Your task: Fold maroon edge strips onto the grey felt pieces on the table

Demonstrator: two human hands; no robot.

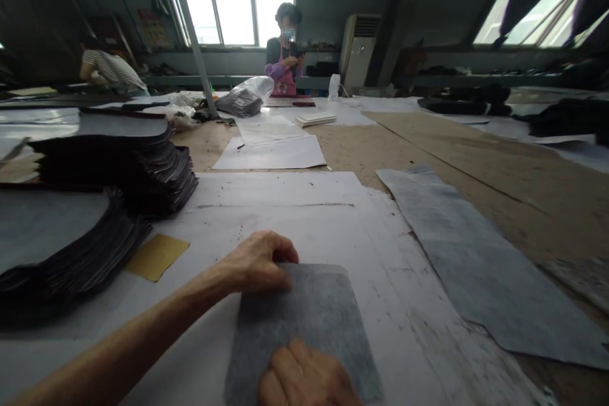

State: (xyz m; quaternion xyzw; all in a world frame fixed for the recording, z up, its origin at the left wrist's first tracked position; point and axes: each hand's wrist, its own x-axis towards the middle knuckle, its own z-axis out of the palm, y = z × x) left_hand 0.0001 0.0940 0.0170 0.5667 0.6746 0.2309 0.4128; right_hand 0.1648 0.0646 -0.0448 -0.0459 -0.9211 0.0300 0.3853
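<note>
A grey, fabric-like panel [314,311] with rounded far corners lies in front of me on white paper sheeting. My left hand [266,263] is at its far left corner, thumb on top and fingers bent over the far edge, pinching it. Slightly blurred, my right hand [304,375] rests on the near part of the panel with its fingers curled in. Whatever may be inside that hand is hidden. The panel's near edge is partly covered by the right hand and runs to the bottom of the view.
Two stacks of dark-edged grey panels, a nearer stack [52,222] and a farther stack [124,127], stand at left beside a yellow square [158,257]. A long grey sheet [476,266] lies right. Beyond are white sheets [271,151], a plastic bag [245,96] and a person [285,63].
</note>
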